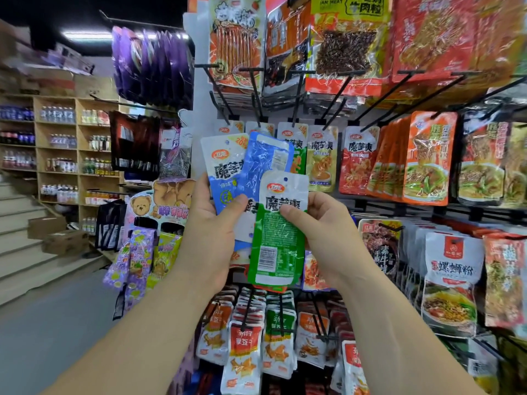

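We are holding snack packets in the middle of the frame, in front of a shop rack (340, 89). Our left hand (211, 232) is gripping blue packets (221, 169), and the front one is showing "魔芋爽" and "20%". Our right hand (322, 235) is pinching a green packet (275, 246) also showing "魔芋爽". At the left, wooden shelves (77, 143) are holding bottles (57, 114) beside stairs (20, 246). A white bag (453, 269) at lower right is showing "螺蛳粉".

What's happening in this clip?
A person stands at a shop's snack rack. The left hand grips a few blue packets, thumb across them. The right hand pinches a green packet that overlaps their front. All are held up before the hanging rows, off the pegs.
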A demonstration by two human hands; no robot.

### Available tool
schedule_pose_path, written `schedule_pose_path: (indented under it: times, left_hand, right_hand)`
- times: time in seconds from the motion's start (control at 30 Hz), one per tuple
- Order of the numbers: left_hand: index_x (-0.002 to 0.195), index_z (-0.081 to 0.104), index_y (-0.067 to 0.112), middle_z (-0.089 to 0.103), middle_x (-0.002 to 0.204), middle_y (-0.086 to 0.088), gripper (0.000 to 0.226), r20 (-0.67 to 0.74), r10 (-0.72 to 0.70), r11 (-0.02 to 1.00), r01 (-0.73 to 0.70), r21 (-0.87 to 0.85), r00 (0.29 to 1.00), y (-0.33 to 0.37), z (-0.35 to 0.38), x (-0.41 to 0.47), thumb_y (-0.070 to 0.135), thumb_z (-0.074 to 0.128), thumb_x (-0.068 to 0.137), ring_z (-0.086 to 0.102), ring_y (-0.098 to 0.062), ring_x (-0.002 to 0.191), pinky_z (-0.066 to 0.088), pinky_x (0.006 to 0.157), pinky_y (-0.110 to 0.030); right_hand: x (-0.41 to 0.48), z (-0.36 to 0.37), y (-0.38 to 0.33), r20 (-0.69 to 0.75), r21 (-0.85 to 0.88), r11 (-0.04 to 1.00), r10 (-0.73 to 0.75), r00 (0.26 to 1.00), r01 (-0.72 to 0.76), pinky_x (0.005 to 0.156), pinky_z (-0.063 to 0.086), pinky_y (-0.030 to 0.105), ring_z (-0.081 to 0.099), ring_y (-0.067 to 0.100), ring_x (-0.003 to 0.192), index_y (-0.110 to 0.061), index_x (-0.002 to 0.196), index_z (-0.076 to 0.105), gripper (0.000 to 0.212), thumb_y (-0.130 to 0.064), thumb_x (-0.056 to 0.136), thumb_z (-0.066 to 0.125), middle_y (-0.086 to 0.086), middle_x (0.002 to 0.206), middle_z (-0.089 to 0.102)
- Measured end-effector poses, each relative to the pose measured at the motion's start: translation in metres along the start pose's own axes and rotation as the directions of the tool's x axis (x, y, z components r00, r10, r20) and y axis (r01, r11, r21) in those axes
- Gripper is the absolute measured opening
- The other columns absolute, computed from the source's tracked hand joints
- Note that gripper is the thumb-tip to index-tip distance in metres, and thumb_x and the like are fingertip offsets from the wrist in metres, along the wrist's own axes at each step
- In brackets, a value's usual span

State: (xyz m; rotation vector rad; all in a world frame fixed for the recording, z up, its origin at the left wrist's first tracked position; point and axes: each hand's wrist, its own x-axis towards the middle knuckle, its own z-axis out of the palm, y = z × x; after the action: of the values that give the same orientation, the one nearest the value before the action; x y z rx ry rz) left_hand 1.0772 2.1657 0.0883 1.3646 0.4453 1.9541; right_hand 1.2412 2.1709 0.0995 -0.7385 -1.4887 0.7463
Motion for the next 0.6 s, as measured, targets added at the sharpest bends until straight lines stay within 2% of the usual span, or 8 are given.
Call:
schedule_pose_path:
  times: [0.07,0.17,0.23,0.3,0.37,0.43,0.53,0.6]
  left_hand:
    - [0.136,0.053,0.027,0.074,0.125,0.001,0.046,-0.035,0.036,0.997,-0.033,0.072,0.999,-0.001,0.001,0.005,-0.005,0.054,0.103,0.073,-0.023,0.113,0.063,0.089,-0.044]
    - [0.135,0.054,0.022,0.073,0.12,0.004,0.043,-0.114,0.129,0.979,-0.108,0.175,0.985,0.001,0.0,0.022,-0.005,0.057,0.102,0.073,-0.019,0.107,0.064,0.086,-0.043]
    - [0.123,0.055,0.027,0.074,0.114,0.006,0.037,-0.134,0.172,0.967,-0.141,0.214,0.976,0.007,-0.002,0.036,-0.004,0.058,0.101,0.074,-0.015,0.101,0.063,0.079,-0.039]
    - [0.121,0.053,0.029,0.073,0.113,0.009,0.039,-0.127,0.2,0.957,-0.167,0.236,0.971,0.015,-0.006,0.049,-0.004,0.058,0.101,0.074,-0.016,0.101,0.062,0.077,-0.04]
    - [0.126,0.052,0.031,0.072,0.119,0.009,0.042,-0.118,0.219,0.948,-0.183,0.259,0.969,0.02,-0.009,0.059,-0.003,0.057,0.102,0.073,-0.021,0.109,0.064,0.082,-0.047]
    - [0.125,0.052,0.035,0.072,0.121,0.008,0.044,-0.12,0.221,0.947,-0.184,0.264,0.968,0.022,-0.013,0.067,-0.002,0.057,0.103,0.072,-0.02,0.11,0.063,0.086,-0.052]
    - [0.122,0.052,0.039,0.07,0.125,0.004,0.045,-0.12,0.217,0.945,-0.178,0.275,0.969,0.023,-0.016,0.075,-0.002,0.057,0.103,0.071,-0.026,0.114,0.059,0.091,-0.061]
    - [0.121,0.052,0.041,0.071,0.122,0.008,0.046,-0.106,0.209,0.944,-0.172,0.283,0.972,0.022,-0.018,0.079,-0.001,0.056,0.103,0.071,-0.025,0.113,0.06,0.09,-0.062]
  right_hand:
    - [0.002,-0.004,-0.005,-0.031,-0.043,0.999,-0.029,0.999,0.028,0.076,0.059,0.039,0.072,0.018,0.082,-0.017,0.103,0.071,0.006,-0.018,0.098,0.069,-0.004,0.088,0.077]
    - [0.008,-0.008,-0.015,-0.122,-0.118,0.989,-0.098,0.988,0.084,0.058,0.032,0.036,0.044,0.023,0.056,0.0,0.091,0.054,0.018,-0.015,0.1,0.056,0.01,0.065,0.055]
    - [0.013,-0.009,-0.029,-0.15,-0.088,0.988,-0.138,0.979,0.125,0.059,0.038,0.036,0.058,0.029,0.059,-0.001,0.09,0.056,0.015,-0.013,0.099,0.05,0.01,0.073,0.067]
    - [0.021,-0.011,-0.047,-0.184,0.033,0.991,-0.123,0.975,0.131,0.061,0.051,0.036,0.068,0.019,0.067,-0.012,0.087,0.059,0.021,-0.004,0.1,0.045,0.003,0.079,0.071]
    - [0.032,-0.014,-0.059,-0.175,0.151,0.98,-0.104,0.979,0.131,0.073,0.058,0.039,0.062,0.026,0.078,-0.016,0.085,0.052,0.018,-0.005,0.098,0.045,0.013,0.09,0.062]
    - [0.044,-0.018,-0.066,-0.179,0.091,0.99,-0.086,0.98,0.103,0.071,0.047,0.04,0.047,0.026,0.08,-0.016,0.084,0.048,0.011,-0.024,0.087,0.055,0.012,0.093,0.05]
    - [0.062,-0.022,-0.074,-0.225,-0.069,0.997,0.001,0.974,-0.017,0.085,0.039,0.038,0.051,0.015,0.09,-0.025,0.118,0.065,0.044,-0.058,0.09,0.062,-0.01,0.099,0.058]
    - [0.075,-0.022,-0.074,-0.258,-0.102,0.995,-0.03,0.966,0.003,0.077,0.04,0.034,0.05,0.012,0.089,-0.022,0.124,0.062,0.041,-0.055,0.101,0.053,-0.009,0.097,0.054]
